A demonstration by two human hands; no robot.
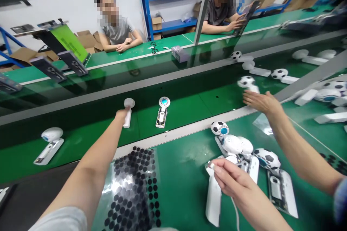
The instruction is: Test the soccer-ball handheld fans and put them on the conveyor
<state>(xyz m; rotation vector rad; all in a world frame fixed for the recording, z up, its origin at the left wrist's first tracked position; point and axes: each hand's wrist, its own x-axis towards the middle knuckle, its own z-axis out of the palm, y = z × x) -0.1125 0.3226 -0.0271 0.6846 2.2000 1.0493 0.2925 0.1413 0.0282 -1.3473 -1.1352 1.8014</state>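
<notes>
My left hand [123, 114] reaches onto the dark green belt, its fingers closed around the neck of a white handheld fan [127, 120]. To its right, a second fan [162, 113] lies with its circuit board exposed. My right hand [230, 178] is low at the right, thumb and fingers pinching a small white plug-like piece [211, 166]. Right below those fingertips lies a long white handle shell [213, 202]. A white cable [236, 211] hangs below the hand. Beside it are piled several fans with white or football-patterned heads [267, 158], some with open handles.
A co-worker's hand [261, 103] reaches in from the right near a football-patterned fan [246, 81]. Clear sheets of black round stickers [130, 191] lie on the bench. Another fan [50, 144] rests on the belt at left. Two people sit across, beyond a metal post [203, 11].
</notes>
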